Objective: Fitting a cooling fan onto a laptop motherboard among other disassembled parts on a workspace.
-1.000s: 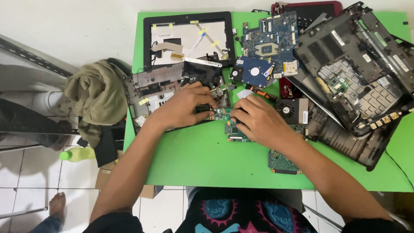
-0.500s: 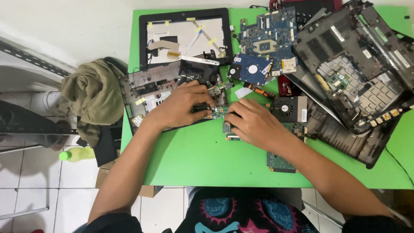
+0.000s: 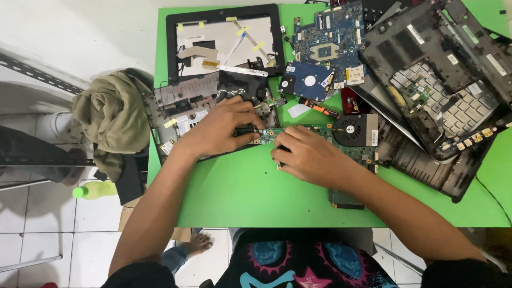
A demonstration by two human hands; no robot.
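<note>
- Nearest: green table (image 3: 240,197), its front part bare; a green circuit board (image 3: 320,140) lies flat on it at the middle, partly covered by both hands.
- Right hand (image 3: 309,157) is pressed palm-down on the board, fingers curled narrow at its left edge; whether sth small is pinched cannot be told, as fingertips are hidden.
- Left hand (image 3: 221,128) is closed around a small dark part (image 3: 246,129) at the board's left end, touching it.
- Progress, judged: the laptop is already stripped to pcs, board out of its case; work on the board itself seems unfinished, since the dark part is not yet off.
- Just beside the board, right: round black fan (image 3: 349,129), touching or nearly so.
- Left of the hands: opened grey chassis piece (image 3: 181,109) under the left wrist; crowds that side.
- Further back: blue hard drive (image 3: 308,81), blue motherboard (image 3: 330,45), black screen bezel (image 3: 224,40).
- Far right: black bottom case (image 3: 442,90), tilted over other shells.
- Off the table, left: olive cloth (image 3: 109,117) and green bottle (image 3: 96,189) on the floor.
</note>
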